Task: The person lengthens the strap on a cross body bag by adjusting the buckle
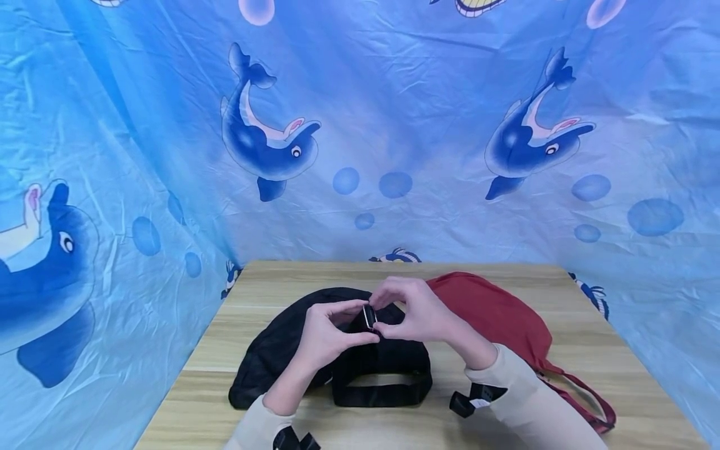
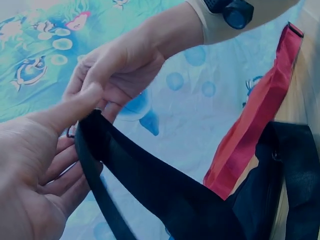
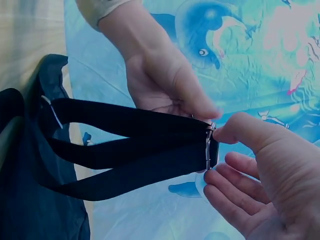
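Above the black bag, both hands meet at a metal slide buckle on its black strap. My left hand pinches the buckle end from the left, thumb below and fingers above. From the right, my right hand pinches the same buckle between thumb and fingers. In the right wrist view the webbing runs in several layers from the buckle back to the bag. A second metal piece sits further along the strap. The fingers partly cover the buckle.
A red bag with a red strap lies to the right, beside the black one. Both bags rest on a wooden table. A blue curtain printed with dolphins hangs behind and at the sides.
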Motion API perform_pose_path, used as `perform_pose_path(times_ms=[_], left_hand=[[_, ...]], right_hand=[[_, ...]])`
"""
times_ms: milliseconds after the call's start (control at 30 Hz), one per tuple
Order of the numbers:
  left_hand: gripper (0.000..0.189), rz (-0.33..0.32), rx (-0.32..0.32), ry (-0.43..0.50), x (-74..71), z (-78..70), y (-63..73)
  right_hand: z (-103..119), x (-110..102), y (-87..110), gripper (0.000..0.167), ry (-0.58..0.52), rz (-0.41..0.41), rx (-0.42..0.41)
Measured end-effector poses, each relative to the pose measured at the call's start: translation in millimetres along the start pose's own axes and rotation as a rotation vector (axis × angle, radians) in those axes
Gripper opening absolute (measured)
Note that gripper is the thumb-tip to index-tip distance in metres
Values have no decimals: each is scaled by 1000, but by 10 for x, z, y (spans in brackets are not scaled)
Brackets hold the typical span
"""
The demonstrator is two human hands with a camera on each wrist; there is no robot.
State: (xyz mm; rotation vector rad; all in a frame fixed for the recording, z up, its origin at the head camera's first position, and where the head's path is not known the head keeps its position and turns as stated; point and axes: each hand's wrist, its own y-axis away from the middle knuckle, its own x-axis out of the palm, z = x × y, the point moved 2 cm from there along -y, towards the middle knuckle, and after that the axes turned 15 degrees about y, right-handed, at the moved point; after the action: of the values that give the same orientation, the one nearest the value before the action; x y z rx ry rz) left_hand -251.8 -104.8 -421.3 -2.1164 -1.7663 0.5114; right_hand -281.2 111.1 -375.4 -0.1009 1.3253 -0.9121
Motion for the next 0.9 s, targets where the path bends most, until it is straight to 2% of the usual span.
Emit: perform_pose_path(times_ms=[200,400,500,567,667,767,900], left_hand=[[43,43,-8,25,19,-32,1],[42,86,50,-24,58,-22,-1],[42,106,75,-50,52,-1,4],[42,108,85,-58,36,6,4],[41,94,95,-62,-5,10,0],[41,73,96,-58,-40,13,-8],[41,57,86,-54,-68,26,-15]], right_hand=[[-9,-17,4,28,-20,71,40],[-34,-45,-29,29,-12,204,126],[-49,-42,-50,30,19,244,135],[-58,-42,-52,31,33,227,118],[-59,-61,-53,31,39,147,92],[-42,-72,-69,30,-8,70,65],[-23,-55,-87,30,-71,38,38]])
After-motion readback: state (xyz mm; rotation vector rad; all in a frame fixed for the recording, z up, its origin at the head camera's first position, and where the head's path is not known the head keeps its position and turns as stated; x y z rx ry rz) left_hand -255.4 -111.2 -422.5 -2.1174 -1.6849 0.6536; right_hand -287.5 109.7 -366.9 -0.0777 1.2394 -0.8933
